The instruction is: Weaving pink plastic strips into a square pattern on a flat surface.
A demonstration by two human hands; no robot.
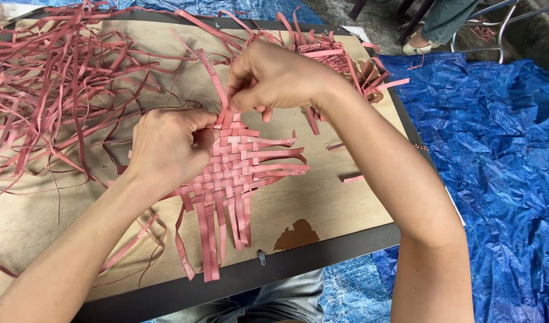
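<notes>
A partly woven mat of pink flat strips lies on a wooden board, with loose strip ends trailing toward the near edge and to the right. My left hand presses on the mat's left side, fingers curled on the weave. Just above the mat's far edge, my right hand pinches one long pink strip that runs up and away to the left.
A big tangle of loose pink strips covers the board's left part. A second woven piece lies at the far edge. Blue tarpaulin spreads to the right. Another person's foot and chair legs show at top right.
</notes>
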